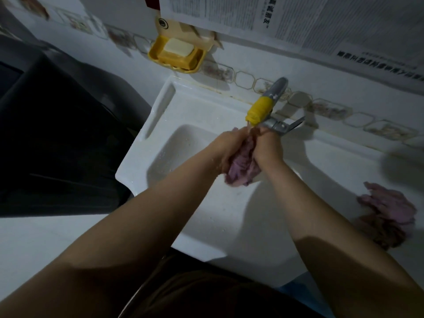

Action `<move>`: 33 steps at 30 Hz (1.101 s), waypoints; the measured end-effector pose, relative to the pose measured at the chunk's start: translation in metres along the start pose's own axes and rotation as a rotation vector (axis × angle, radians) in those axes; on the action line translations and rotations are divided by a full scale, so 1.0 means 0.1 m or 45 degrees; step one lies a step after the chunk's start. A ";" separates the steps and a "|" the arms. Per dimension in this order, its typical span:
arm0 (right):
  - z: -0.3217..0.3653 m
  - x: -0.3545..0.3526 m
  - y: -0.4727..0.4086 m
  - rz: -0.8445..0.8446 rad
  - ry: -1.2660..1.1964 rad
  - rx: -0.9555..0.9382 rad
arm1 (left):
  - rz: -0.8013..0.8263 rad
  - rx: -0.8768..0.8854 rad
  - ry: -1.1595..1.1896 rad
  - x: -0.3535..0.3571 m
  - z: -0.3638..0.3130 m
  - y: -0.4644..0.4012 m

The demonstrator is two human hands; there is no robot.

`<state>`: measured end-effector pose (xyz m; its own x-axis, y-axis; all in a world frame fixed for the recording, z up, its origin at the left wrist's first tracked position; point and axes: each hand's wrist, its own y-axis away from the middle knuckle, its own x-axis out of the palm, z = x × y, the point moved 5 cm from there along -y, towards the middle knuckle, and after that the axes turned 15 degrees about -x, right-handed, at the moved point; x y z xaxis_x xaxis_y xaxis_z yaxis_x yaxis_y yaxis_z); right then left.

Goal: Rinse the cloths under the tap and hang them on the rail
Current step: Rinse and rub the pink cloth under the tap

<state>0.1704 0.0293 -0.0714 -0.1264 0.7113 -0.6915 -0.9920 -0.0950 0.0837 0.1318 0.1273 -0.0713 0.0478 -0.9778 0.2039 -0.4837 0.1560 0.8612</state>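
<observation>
White tile with a patterned border backs a white sink (142, 157), and everything below is placed from its tap (263, 106), a grey spout with a yellow sleeve on its end. Directly under that yellow end, over the basin, both hands wring one purple cloth (241, 166): the left hand (226, 149) grips its left side with curled fingers, the right hand (268, 150) grips its right side, and the wet, bunched, deeply creased fabric bulges out below them. Well to the right of the tap, on the white counter, a second cloth (387, 212) lies in a crumpled heap, pinkish purple with a darker fold beneath. Left of the tap, a yellow soap dish (176, 53) holding a pale bar hangs on the wall.
</observation>
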 end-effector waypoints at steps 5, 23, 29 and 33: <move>-0.07 -0.27 -0.06 -0.191 -0.263 -0.009 | -0.010 0.188 -0.755 -0.36 -0.20 0.07; -0.57 0.10 0.30 0.204 -1.054 0.201 | -0.320 0.370 -0.153 -0.64 -0.38 -0.02; 0.20 0.09 0.33 -0.068 -0.622 -0.002 | -0.074 0.007 0.371 -0.16 0.03 -0.24; 0.12 -0.05 0.07 -0.213 -0.357 0.084 | 0.006 0.006 0.427 0.20 0.13 -0.21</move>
<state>0.1644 0.0337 -0.0586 0.0509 0.8782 -0.4756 -0.9962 0.0784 0.0381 0.1314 0.1026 -0.0918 0.3303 -0.8763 0.3507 -0.4886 0.1592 0.8579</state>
